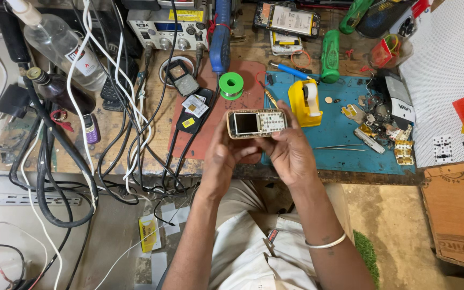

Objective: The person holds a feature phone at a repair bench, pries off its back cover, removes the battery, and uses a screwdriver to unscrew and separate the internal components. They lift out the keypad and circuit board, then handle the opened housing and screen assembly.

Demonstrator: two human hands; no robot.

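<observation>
Both my hands hold a small gold-coloured keypad phone (256, 123) above the front edge of the workbench. It lies sideways, its dark screen to the left and its white keypad to the right. My left hand (222, 161) grips the screen end from below. My right hand (288, 150) wraps the keypad end, fingers curled over the far side. A silver bangle (326, 243) sits on my right wrist.
On the bench lie a yellow tape dispenser (305, 102), a green solder spool (231, 85), tweezers (342, 147) on a blue mat (345, 126), phone parts (382, 134) and other phones (288, 21). A tangle of cables (103, 139) and two bottles (60, 37) stand on the left. A cardboard box (457, 215) is at the right.
</observation>
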